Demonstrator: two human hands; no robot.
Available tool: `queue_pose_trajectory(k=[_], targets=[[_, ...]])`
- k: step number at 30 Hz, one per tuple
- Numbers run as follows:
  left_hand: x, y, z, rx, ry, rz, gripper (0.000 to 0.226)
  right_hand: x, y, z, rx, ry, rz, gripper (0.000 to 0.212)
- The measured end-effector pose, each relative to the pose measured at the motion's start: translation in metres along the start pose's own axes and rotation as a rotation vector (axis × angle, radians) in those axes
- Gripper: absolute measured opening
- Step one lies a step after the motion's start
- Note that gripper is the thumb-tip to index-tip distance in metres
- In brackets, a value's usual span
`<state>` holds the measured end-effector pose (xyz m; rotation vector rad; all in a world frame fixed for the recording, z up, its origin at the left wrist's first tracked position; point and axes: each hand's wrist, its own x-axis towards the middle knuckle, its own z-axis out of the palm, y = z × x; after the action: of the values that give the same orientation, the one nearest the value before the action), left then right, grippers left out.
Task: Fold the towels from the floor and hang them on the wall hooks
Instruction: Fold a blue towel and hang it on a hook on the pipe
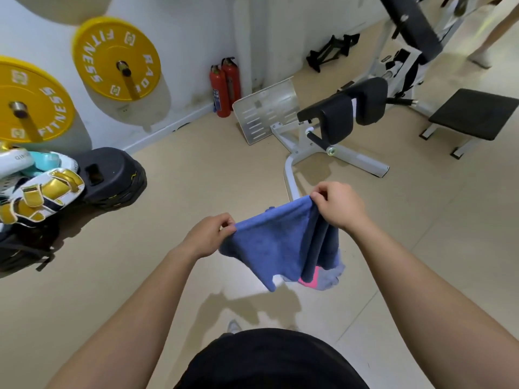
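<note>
A blue towel (276, 242) hangs in the air between my two hands, above the beige floor. My left hand (209, 234) pinches its left top corner. My right hand (338, 206) grips the right top edge, where the cloth bunches into vertical folds. Below the towel, a pink and grey cloth (323, 277) lies on the floor, mostly hidden by the blue towel.
Two yellow weight plates (116, 58) hang on pegs on the white wall at left. Boxing pads (39, 197) and a black base (112, 178) sit at left. Two red fire extinguishers (224, 88) stand by the wall. A white exercise bench (337, 122) stands ahead. A person's leg (488, 37) is at top right.
</note>
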<state>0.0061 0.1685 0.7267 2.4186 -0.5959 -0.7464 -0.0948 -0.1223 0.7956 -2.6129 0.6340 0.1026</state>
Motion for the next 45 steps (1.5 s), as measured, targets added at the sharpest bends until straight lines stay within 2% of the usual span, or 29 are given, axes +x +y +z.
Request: queue_pose_trajectory(k=[2,4,7,9,15,21,25,29,36,39,42,45], targets=[[-0.003,0.004,-0.005,0.005,0.092,0.027,0.015,-0.003,0.0,0.01,-0.021,0.039,0.051,0.019],[-0.004,0.02,-0.007,0.026,0.192,0.132,0.014,-0.006,-0.006,0.022,0.016,0.002,0.032,0.016],[-0.005,0.053,-0.006,0.097,0.285,0.296,0.009,-0.011,-0.025,0.034,0.079,-0.12,-0.109,0.038],[-0.005,0.068,-0.005,0.091,0.321,0.314,0.01,-0.011,-0.04,0.036,0.126,-0.171,-0.2,0.046],[-0.008,0.072,-0.007,0.016,0.38,0.315,0.008,-0.008,-0.058,0.04,0.192,-0.25,-0.267,0.01],[-0.017,0.04,-0.008,0.074,0.302,0.165,0.012,0.0,-0.06,0.026,0.185,-0.21,-0.25,0.011],[-0.023,0.015,-0.011,0.079,0.336,0.087,0.011,0.004,-0.054,0.016,0.152,-0.196,-0.243,0.013],[-0.03,0.007,-0.02,-0.073,0.373,0.046,0.018,0.006,-0.044,0.013,0.141,-0.185,-0.21,0.012],[-0.018,0.066,-0.015,-0.219,0.343,0.147,0.012,-0.001,-0.058,0.022,0.264,-0.143,-0.247,0.032],[-0.01,0.082,-0.004,-0.274,0.273,0.184,0.03,-0.002,-0.064,0.023,0.415,-0.115,-0.235,0.036],[-0.006,0.088,0.0,-0.31,0.248,0.193,0.018,-0.002,-0.065,0.021,0.502,-0.096,-0.23,0.031],[-0.004,0.085,-0.004,-0.243,0.284,0.176,0.009,-0.002,-0.059,0.023,0.505,-0.104,-0.233,0.025]])
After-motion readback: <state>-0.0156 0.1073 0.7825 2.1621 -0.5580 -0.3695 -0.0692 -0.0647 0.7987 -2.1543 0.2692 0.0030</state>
